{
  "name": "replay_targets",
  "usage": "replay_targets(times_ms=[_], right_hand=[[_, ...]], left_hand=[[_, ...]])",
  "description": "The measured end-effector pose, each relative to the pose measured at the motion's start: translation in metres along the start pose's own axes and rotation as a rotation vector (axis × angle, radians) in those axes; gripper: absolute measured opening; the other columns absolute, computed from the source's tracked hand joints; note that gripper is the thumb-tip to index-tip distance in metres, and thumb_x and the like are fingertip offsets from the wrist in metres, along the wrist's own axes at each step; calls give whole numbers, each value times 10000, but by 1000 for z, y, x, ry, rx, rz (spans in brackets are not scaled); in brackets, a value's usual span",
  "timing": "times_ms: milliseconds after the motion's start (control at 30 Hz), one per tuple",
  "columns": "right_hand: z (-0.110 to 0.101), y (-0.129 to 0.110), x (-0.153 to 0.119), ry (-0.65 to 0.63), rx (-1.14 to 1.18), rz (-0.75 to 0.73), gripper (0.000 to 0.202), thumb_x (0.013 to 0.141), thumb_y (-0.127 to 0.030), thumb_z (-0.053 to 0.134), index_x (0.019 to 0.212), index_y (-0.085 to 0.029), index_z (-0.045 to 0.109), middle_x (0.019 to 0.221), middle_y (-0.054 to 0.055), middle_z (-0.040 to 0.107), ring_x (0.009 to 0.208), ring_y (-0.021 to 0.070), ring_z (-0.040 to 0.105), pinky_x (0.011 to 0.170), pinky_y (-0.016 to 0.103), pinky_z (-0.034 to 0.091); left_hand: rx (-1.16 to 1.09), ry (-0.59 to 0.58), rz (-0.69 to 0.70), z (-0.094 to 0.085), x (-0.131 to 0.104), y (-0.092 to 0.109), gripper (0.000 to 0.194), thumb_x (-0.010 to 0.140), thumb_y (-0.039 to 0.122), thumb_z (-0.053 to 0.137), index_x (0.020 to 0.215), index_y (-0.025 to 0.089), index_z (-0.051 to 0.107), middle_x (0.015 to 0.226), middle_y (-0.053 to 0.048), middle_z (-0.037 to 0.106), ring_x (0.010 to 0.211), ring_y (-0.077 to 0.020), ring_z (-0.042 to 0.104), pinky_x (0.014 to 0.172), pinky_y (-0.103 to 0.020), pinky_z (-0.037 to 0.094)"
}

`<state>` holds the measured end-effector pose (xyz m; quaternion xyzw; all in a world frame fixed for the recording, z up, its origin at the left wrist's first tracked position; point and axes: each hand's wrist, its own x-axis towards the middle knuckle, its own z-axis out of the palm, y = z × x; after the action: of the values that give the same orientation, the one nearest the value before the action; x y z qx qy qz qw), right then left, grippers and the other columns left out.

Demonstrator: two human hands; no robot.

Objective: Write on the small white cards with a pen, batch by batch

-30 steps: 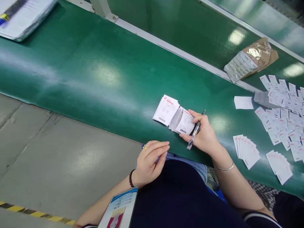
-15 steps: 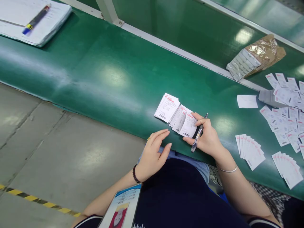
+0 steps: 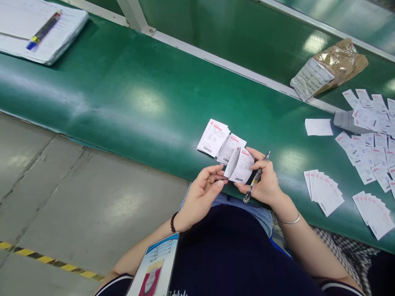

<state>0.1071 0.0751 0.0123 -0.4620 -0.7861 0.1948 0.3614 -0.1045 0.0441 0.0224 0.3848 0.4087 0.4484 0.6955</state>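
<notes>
Right hand [image 3: 264,181] grips printed cards [image 3: 242,166] and a pen [image 3: 256,177]; left hand [image 3: 202,195] pinches the cards' near left edge, its thumb close to the fingers.

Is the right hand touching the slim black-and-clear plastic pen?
Touching: in the head view, the right hand curls a finger over the pen.

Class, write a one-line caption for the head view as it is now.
Right hand holds leaflets and a pen; left hand meets their edge.
</notes>
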Motion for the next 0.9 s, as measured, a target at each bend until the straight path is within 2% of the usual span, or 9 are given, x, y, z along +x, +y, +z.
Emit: replay_targets(times_ms=[67,133,267,433,633,767,900], right_hand=[[0,-2,-1,28,84,-69,559,674,-290,788,1017,-279,347,1362,155,504,1264,331,518,945,569,478],[-1,-3,-2,40,155,-118,568,666,-308,797,1018,-293,351,1380,128,494,1275,327,508,962,580,468],[-4,-2,-6,40,214,-136,563,671,-335,796,1014,-312,350,1440,87,464,1291,317,501,975,589,467],[-8,1,-10,18,176,-161,520,684,-309,801,992,-290,383,1517,112,405,1352,329,450,1011,592,445],[-12,3,-15,-3,162,-90,504,698,-286,777,957,-303,345,1485,87,429,1353,313,468,1017,585,477],[-14,3,-16,-25,104,-51,556,653,-310,803,946,-311,329,1445,82,467,1329,321,493,1001,575,488],[-15,0,-14,45,62,-88,546,652,-322,802,950,-312,344,1386,73,518,1240,309,566,964,552,492]], left_hand=[[-263,-96,-137,2,6,1,342,911,417,596,1176,201,596,1159,-77,628,1053,-207,609,936,-383,520],[-422,-199,-256,4,11,3,359,887,441,630,1137,183,615,1131,-81,645,1023,-209,623,907,-377,531],[-550,-290,-381,8,17,5,357,801,380,752,1080,199,622,1088,-50,665,988,-204,648,874,-383,550],[-536,-241,-378,12,16,5,358,749,295,806,1044,201,628,1053,-20,671,934,-167,659,842,-333,552],[-538,-168,-372,19,14,3,361,747,345,805,1016,196,614,1065,-38,668,982,-204,658,909,-421,539],[-537,-135,-372,21,12,1,370,734,335,819,1002,200,604,1064,-29,669,991,-196,657,916,-413,544],[-541,-106,-380,21,14,1,372,740,339,813,1016,204,604,1057,-28,673,982,-197,658,905,-427,552]])
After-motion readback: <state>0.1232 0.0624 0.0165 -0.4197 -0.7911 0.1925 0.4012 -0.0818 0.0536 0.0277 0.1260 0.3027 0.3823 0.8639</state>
